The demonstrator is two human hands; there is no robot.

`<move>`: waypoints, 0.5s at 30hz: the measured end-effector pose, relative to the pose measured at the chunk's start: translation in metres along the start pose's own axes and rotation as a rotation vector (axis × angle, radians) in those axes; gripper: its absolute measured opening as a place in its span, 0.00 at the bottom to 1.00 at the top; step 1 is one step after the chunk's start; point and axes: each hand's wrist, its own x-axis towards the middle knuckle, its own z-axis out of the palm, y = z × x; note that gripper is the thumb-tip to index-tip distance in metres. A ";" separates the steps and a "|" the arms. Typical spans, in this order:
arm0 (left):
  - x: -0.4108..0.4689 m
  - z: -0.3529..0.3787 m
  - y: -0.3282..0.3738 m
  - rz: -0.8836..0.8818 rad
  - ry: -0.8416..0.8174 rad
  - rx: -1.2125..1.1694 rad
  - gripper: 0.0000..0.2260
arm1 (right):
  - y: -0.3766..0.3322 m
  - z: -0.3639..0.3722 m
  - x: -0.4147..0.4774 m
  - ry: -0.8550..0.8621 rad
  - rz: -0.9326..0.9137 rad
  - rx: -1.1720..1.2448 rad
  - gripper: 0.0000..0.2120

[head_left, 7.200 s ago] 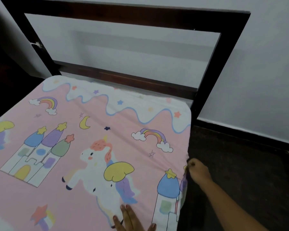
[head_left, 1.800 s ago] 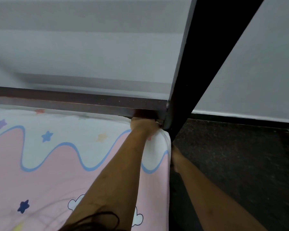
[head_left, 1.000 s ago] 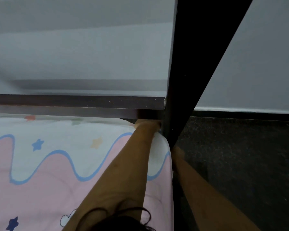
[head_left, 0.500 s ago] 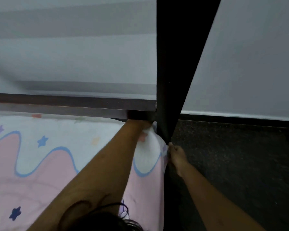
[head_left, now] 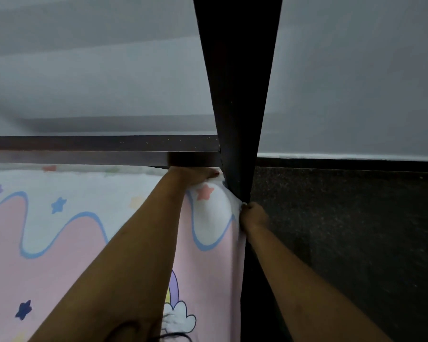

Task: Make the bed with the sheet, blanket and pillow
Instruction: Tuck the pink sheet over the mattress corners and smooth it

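The pink sheet [head_left: 59, 243] with stars, a wavy blue line and a rainbow covers the mattress up to its far right corner. My left hand [head_left: 195, 174] reaches to that corner under the dark headboard rail [head_left: 97, 149]; its fingers press the sheet down behind the mattress, with the fingertips hidden. My right hand [head_left: 253, 214] is at the mattress's right side by the dark bedpost [head_left: 235, 119] and pinches the sheet's edge. No blanket or pillow is in view.
A grey wall [head_left: 356, 70] stands close behind the headboard. Dark speckled floor [head_left: 344, 243] lies to the right of the bed, with a dark skirting strip along the wall.
Since the first frame I have moved up to the head corner. In the last second my right hand rose into sight at the sheet's edge, and the sheet corner shows more.
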 end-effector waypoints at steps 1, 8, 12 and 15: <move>-0.003 0.001 0.004 -0.006 0.024 -0.013 0.21 | 0.002 -0.001 0.000 0.021 0.017 -0.019 0.17; -0.004 0.012 0.016 0.041 0.050 0.044 0.17 | 0.010 0.006 0.011 0.056 0.050 -0.120 0.17; 0.000 0.017 0.020 0.038 0.017 0.065 0.17 | 0.016 0.005 0.014 0.082 0.026 -0.124 0.16; 0.000 0.014 0.018 -0.011 0.030 0.043 0.21 | 0.021 0.004 0.003 0.101 0.034 -0.006 0.16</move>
